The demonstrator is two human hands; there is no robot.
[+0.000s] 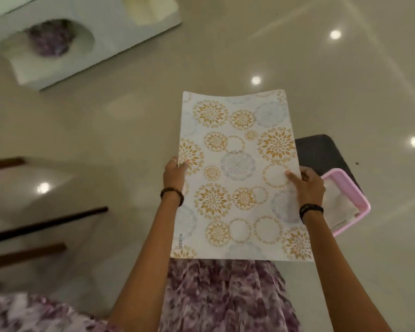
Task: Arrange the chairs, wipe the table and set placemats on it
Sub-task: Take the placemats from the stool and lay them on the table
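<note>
While both hands gripped it by its long edges, the placemat (240, 178) hung in the air over the glossy table (130, 121), its far end bowed slightly and its near end close to the person's patterned dress (225, 295). The left hand (174, 176) was closed on the left edge, thumb on top and fingers hidden underneath; the right hand (308, 185) pinched the right edge, its thumb lying flat across the printed face. Holding it on both sides probably kept the thin sheet level and square, so it could be lowered flat without curling. It had not yet touched the surface.

Just behind the right hand sat a pink tray (350, 202) with a pale cloth (338, 207) folded in it, resting partly on a dark mat (321, 152). That cluster crowded the right side, so the placemat looked likelier to go down ahead or to the left, where the tabletop lay bare and shone with reflected ceiling lights. Dark wooden chair rails (46, 224) showed at the left, blurred. A pale rectangular shape (86, 32) at the top left seemed to be a reflection or a fixture; which, could not be told.
</note>
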